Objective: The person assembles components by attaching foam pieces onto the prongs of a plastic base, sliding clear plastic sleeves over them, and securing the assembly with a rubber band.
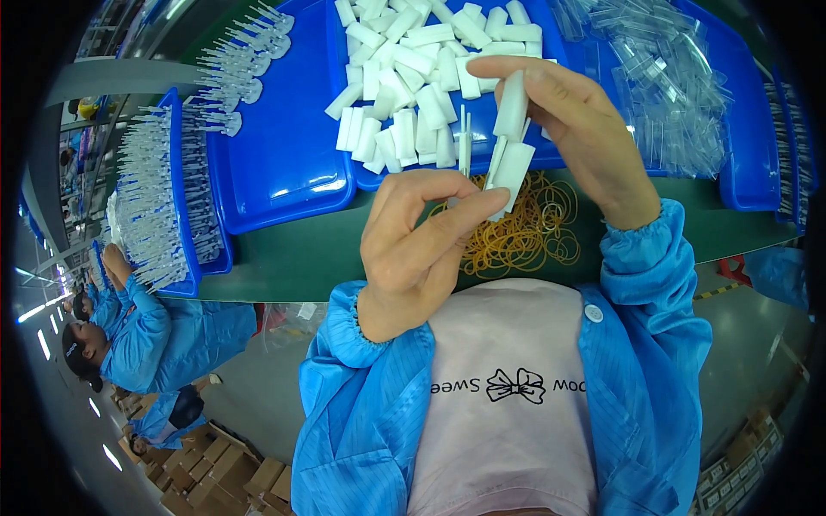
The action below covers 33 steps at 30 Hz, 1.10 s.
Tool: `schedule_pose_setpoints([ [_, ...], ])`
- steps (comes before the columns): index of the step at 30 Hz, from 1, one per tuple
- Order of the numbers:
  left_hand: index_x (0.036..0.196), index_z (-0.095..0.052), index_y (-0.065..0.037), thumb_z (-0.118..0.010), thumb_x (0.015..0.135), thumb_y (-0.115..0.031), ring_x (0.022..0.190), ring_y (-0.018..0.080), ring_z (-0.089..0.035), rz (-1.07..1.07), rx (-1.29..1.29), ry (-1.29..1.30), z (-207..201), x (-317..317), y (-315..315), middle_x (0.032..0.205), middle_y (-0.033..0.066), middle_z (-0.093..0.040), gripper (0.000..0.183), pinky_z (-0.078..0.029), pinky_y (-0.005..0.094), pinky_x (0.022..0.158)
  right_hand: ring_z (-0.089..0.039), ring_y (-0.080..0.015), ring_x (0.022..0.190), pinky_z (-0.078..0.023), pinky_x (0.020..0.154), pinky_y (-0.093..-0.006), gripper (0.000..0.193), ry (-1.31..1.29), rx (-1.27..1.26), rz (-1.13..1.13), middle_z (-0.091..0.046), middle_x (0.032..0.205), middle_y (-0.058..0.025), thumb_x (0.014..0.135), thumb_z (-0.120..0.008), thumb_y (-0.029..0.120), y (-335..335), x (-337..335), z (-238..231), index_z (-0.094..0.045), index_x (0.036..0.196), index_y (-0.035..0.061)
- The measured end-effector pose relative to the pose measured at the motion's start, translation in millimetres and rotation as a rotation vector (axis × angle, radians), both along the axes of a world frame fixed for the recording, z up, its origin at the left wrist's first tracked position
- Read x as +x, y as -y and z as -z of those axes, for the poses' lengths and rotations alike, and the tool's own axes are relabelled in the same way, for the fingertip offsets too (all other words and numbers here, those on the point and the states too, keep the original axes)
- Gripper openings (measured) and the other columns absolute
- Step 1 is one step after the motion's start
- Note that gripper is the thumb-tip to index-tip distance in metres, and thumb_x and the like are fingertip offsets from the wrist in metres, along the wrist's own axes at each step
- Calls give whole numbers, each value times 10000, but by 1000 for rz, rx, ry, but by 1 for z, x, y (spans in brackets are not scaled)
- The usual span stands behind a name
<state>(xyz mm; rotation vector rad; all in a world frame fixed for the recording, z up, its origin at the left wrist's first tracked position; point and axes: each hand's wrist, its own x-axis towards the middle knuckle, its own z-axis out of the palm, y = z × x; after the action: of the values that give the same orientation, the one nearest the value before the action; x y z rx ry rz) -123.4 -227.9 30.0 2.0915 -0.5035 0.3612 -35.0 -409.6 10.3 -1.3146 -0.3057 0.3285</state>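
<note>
My left hand (413,245) pinches a flat white piece (514,165) between thumb and forefinger. Slim white strips (465,142) stick up near its fingers; whether they belong to the held piece I cannot tell. My right hand (589,129) is closed with thumb and fingers on a second white piece (512,103), just above and touching the first or nearly so. Its forefinger stretches out to the left. Below both hands lies a heap of yellow-brown rubber bands (555,228) on the green table. Behind them, a blue tray (370,179) holds many similar white pieces (422,69).
A blue tray (275,185) at left carries rows of thin white parts (245,52), with a rack of more (155,198) beside it. Clear plastic pieces (671,103) fill the right tray (748,185). A co-worker in blue (172,344) sits left; cardboard boxes (219,469) stand behind.
</note>
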Motion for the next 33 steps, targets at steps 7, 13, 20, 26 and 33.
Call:
schedule_pose_setpoints([
  [7,953,-697,-49,-623,638,108,791,231,-538,75,59,41,2,4,-3,892,83,-581,360,-448,317,680,-539,-102,954,-374,883,-239,276,-5,5,14,-634,976,-21,876,-606,268,9,5,0,-653,1032,44],
  [13,985,-683,-29,-646,672,118,794,200,-555,9,-72,-53,-7,1,-7,967,115,-562,347,-468,292,663,-546,-86,895,-401,832,-229,249,-118,121,-29,-621,950,-25,863,-635,238,-5,-12,-19,-634,992,25],
  [20,1083,-597,16,-684,746,36,822,182,-596,-161,-365,86,8,2,3,1111,163,-501,349,-499,270,725,-546,-87,895,-441,774,-237,334,-140,214,88,-580,926,-19,856,-656,191,-23,-39,-18,-539,1133,45],
  [26,1040,-576,36,-664,798,15,882,142,-602,-71,-473,-304,13,5,-20,1002,90,-583,259,-486,249,772,-483,-148,1082,-371,931,-320,445,249,-52,68,-570,937,-21,863,-625,204,-21,-21,-11,-465,1238,26],
  [33,1140,-523,18,-592,882,-96,948,173,-576,-274,-777,-255,23,15,-56,1087,102,-578,291,-478,304,818,-527,-236,852,-408,744,-336,167,1021,-683,46,-565,918,-38,695,-637,22,-17,8,12,-656,831,116],
])
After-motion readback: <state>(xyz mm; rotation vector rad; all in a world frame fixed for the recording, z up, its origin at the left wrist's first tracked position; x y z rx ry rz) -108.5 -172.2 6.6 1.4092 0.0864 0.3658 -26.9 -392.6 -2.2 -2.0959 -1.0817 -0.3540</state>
